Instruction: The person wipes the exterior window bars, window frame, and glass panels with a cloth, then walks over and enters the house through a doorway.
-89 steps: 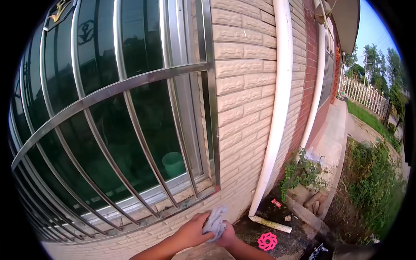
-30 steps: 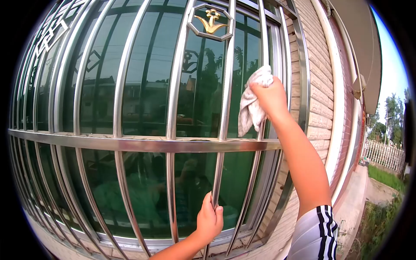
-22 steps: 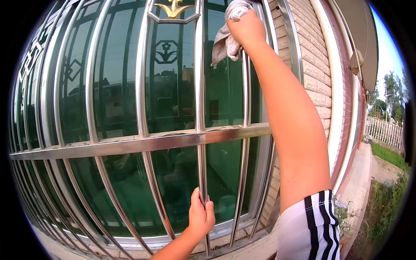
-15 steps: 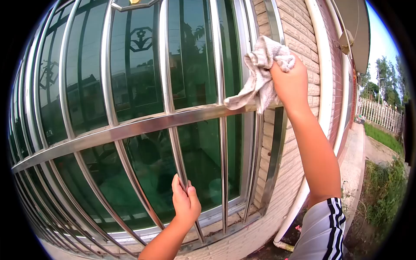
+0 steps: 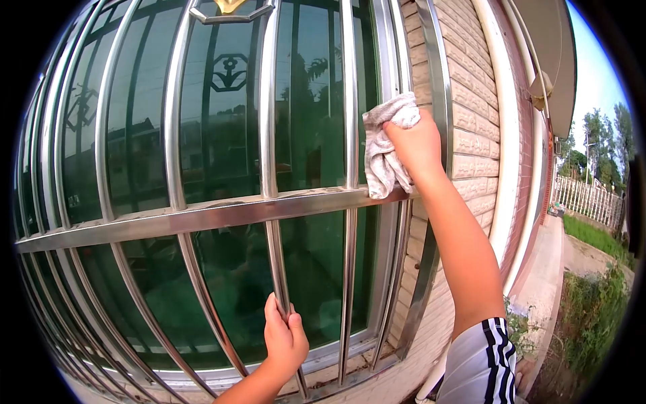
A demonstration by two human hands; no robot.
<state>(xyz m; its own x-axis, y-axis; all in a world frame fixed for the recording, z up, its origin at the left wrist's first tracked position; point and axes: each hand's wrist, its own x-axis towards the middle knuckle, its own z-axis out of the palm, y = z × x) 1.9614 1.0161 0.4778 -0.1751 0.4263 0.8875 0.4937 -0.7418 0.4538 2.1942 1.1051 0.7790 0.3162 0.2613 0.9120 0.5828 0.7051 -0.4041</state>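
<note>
My right hand (image 5: 422, 143) is closed round a bunched, greyish-white cloth (image 5: 381, 160). The cloth lies over the right end of the grille, covering part of a vertical bar just above the flat metal crossbar (image 5: 215, 215), its lower edge hanging down to that crossbar. Lower down, my left hand (image 5: 286, 338) grips a shiny vertical bar (image 5: 275, 259), with the thumb in front and the fingers wrapped round it. Behind the bars is a green-tinted window pane (image 5: 313, 269). The cloth and hand hide the stretch of bar beneath them.
A metal frame post (image 5: 441, 74) borders the grille on the right, against a pale brick wall (image 5: 474, 121). White pipes (image 5: 506, 135) run down the wall. Farther right are a paved path (image 5: 544, 269), weeds (image 5: 585, 316) and a white fence (image 5: 589, 200).
My right hand has moved left with the cloth, whose trailing end is now gathered in. The view has shifted slightly. My left hand keeps its hold on the same bar.
</note>
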